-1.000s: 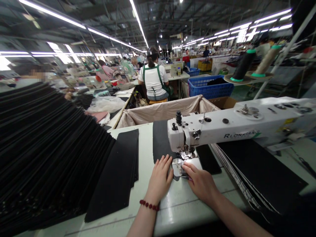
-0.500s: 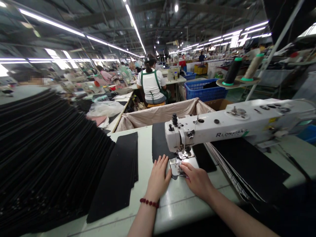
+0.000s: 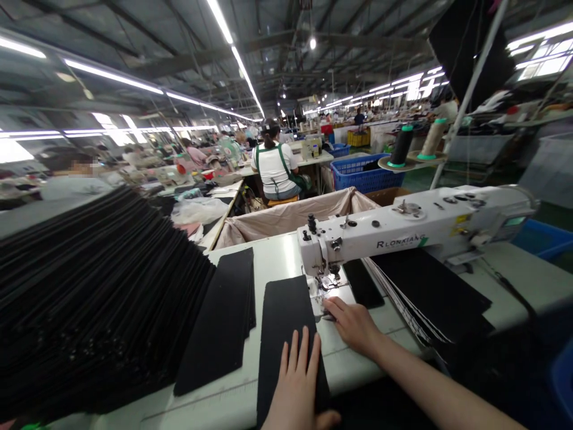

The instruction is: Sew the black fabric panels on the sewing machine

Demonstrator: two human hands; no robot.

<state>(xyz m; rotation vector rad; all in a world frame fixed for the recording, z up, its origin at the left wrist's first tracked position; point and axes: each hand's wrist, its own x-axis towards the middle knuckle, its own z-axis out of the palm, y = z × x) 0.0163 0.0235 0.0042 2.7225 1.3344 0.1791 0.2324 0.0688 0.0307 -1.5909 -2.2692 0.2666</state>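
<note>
My left hand (image 3: 299,382) lies flat, fingers spread, on a black fabric panel (image 3: 286,304) at the table's front edge. The panel's right side runs beside the needle plate of a white sewing machine (image 3: 358,233). My right hand (image 3: 356,325) is closed, thumb and fingertips together just in front of the presser foot (image 3: 329,280); what they pinch, if anything, is too small to make out. Left of the panel lie a few black panels (image 3: 219,316), and beyond them a tall stack of black panels (image 3: 98,298).
Under the machine arm lies a dark flat slab (image 3: 363,283), with a pile of black panels (image 3: 430,286) to its right. Behind the table hangs a cloth-lined bin (image 3: 286,218). Thread cones (image 3: 400,146) stand at the back right. A co-worker (image 3: 274,164) sits ahead, facing away.
My left hand has drawn the black panel back toward me, out from beside the machine head. The right hand stays near the needle plate. The view has shifted slightly.
</note>
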